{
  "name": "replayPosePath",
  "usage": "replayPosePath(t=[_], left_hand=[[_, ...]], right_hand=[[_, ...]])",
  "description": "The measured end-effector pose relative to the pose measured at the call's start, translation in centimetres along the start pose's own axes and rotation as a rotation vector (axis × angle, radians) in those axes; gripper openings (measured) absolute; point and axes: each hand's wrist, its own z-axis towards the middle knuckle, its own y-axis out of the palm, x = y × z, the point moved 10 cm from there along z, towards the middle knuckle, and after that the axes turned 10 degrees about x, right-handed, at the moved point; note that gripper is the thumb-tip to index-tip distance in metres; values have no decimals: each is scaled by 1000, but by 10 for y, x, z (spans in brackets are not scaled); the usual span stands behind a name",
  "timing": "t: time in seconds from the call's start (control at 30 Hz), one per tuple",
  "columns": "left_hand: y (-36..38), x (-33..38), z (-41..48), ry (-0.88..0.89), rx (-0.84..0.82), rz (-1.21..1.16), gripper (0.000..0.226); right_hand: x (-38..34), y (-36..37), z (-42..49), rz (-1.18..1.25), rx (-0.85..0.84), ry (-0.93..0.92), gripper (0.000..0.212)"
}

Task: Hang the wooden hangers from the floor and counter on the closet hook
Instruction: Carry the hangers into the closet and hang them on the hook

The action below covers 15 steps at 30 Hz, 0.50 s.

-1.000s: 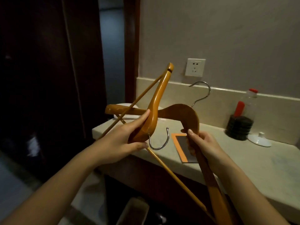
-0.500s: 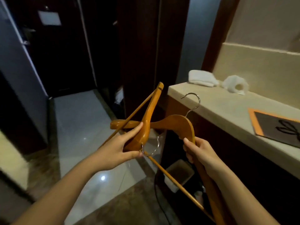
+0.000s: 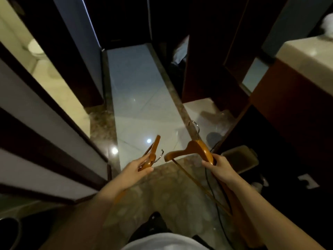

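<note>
Both hands bare: L hand (image 3: 137, 168), R hand (image 3: 219, 165), uncovered to the fingertips. L forearm (image 3: 93, 204) & R forearm (image 3: 261, 204) slim, also bare right to the frame edge. Bottom centre: whitish garment (image 3: 162, 241), smooth fabric, looks like a top, edges blurred. Just above it a near-black dark patch (image 3: 154, 224), trouser leg or shoe, can't tell which. Light dim; nails etc. too blurred to read.

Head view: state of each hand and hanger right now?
left hand: grips left hanger at its middle.
right hand: grips right hanger on one arm.
left hanger: off the floor, unhung, metal hook free.
right hanger: off the floor, unhung, metal hook free.
</note>
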Motion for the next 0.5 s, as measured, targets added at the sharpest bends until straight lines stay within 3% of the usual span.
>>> replayPosePath(t=[0.17,0.4,0.5], left_hand=[[-19,-94,10,-155,-5,82,47],[-30,-179,-3,-407,22,48,15],[-33,-201,0,-507,42,19,18]], right_hand=[[34,60,16,-139,-71,129,13],[85,96,19,-360,-126,286,9],[108,93,20,-410,-132,359,23]])
